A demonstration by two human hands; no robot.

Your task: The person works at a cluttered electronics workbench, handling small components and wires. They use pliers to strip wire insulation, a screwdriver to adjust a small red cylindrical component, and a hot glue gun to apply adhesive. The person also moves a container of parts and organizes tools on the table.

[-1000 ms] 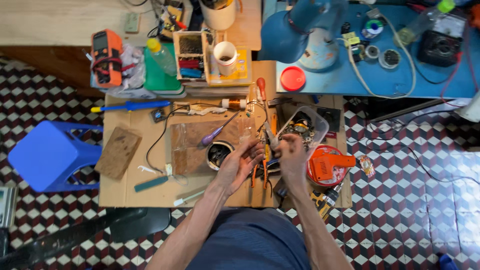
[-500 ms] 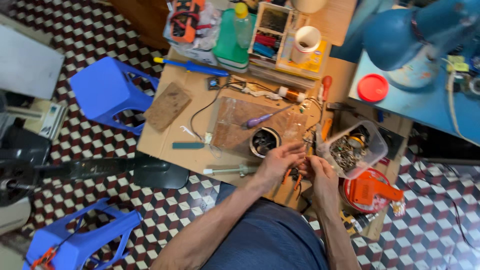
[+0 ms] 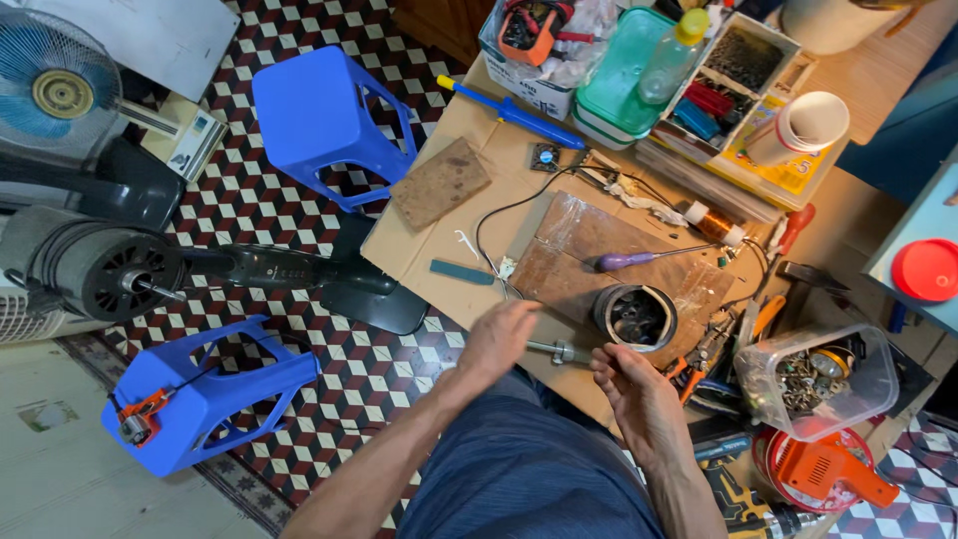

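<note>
My left hand (image 3: 502, 339) hovers at the near edge of the cardboard work surface (image 3: 429, 245), back toward the camera and blurred, so its palm is hidden. My right hand (image 3: 639, 399) is a little to the right with its fingers loosely curled and nothing seen in it. A short metal shaft (image 3: 557, 351) lies between the two hands. Just beyond them sits a round metal motor housing (image 3: 636, 317) on a brown plastic-covered board (image 3: 584, 255). A purple-handled screwdriver (image 3: 624, 261) lies on that board.
A clear tub of screws (image 3: 818, 379) and an orange tool (image 3: 818, 464) are at the right. Pliers, a copper coil (image 3: 714, 225), a paper cup (image 3: 803, 125) and boxes crowd the far side. Two blue stools (image 3: 324, 120) (image 3: 200, 394) and a fan motor (image 3: 95, 269) stand on the tiled floor at left.
My hands have come apart and drawn back from the tools by the screw tub toward the near edge. The view has swung left, showing more floor, the fan motor and the stools.
</note>
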